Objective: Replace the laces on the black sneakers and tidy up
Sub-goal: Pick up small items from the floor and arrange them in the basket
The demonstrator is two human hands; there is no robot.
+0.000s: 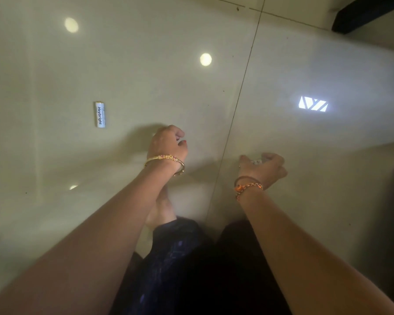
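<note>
The person stands over a glossy tiled floor, both arms stretched forward and down; no black sneakers and no laces show anywhere in this view, so where they lie cannot be told. The landmark here is the white battery lying flat on the floor; the left hand hangs to the right of it and slightly nearer the person, apart from it, its fingers curled loosely inward with nothing visible between them; the right hand is well to the right of the battery, beyond the dark tile seam, its fingers curled round a small pale thing too blurred to name. A gold bangle sits on the left wrist and a beaded bracelet on the right; a bare foot shows below the left forearm; bright light spots reflect in the tiles further off than the battery. As a judgement, the tidying part seems in hand; the risks are that the round battery rolls off if nudged sideways by a foot or a careless reach, that it is trodden on barefoot, or that the small thing slips from the right hand while bending.
</note>
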